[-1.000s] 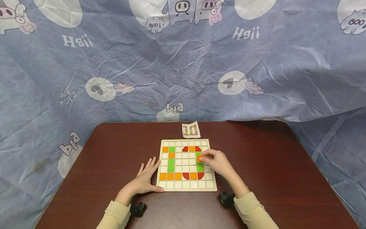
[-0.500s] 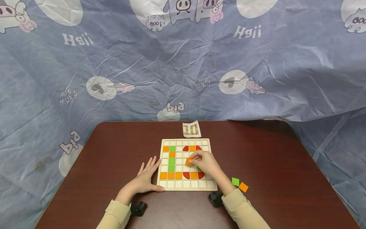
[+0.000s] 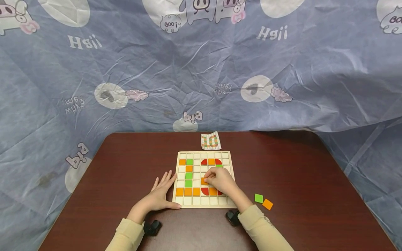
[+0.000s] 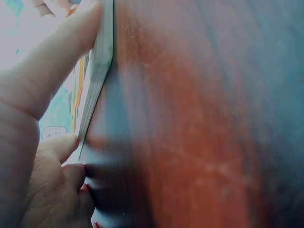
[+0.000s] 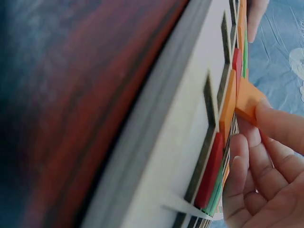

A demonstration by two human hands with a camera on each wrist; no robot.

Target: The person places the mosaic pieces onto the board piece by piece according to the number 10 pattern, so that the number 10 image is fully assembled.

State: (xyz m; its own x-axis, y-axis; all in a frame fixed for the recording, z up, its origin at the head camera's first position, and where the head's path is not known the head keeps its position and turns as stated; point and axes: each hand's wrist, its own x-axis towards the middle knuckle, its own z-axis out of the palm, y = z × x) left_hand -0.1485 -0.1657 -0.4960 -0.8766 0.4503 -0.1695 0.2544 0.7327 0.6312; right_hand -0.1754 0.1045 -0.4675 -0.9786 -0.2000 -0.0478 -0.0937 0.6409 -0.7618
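A pale wooden grid board (image 3: 195, 202) lies on the table, with orange and green squares and red quarter-rounds set in some cells. My right hand (image 3: 222, 181) pinches an orange square tile (image 3: 203, 181) between thumb and fingertips, over a cell just beyond a red quarter-round piece (image 3: 205, 191). In the right wrist view this orange tile (image 5: 249, 100) is tilted against the board's raised pieces. My left hand (image 3: 159, 198) rests spread along the board's left side, its thumb at the near left corner. The right hand hides part of the board's right columns.
A small printed pattern card (image 3: 211, 141) lies beyond the board. To the right of the board, a loose green square (image 3: 259, 198) and a loose orange square (image 3: 267, 204) lie on the dark table (image 3: 298, 174). A patterned cloth (image 3: 176, 69) hangs behind the table.
My right hand has moved left and nearer across the board with the orange tile. The loose green and orange squares came into view from behind the right arm. The left hand stays put.
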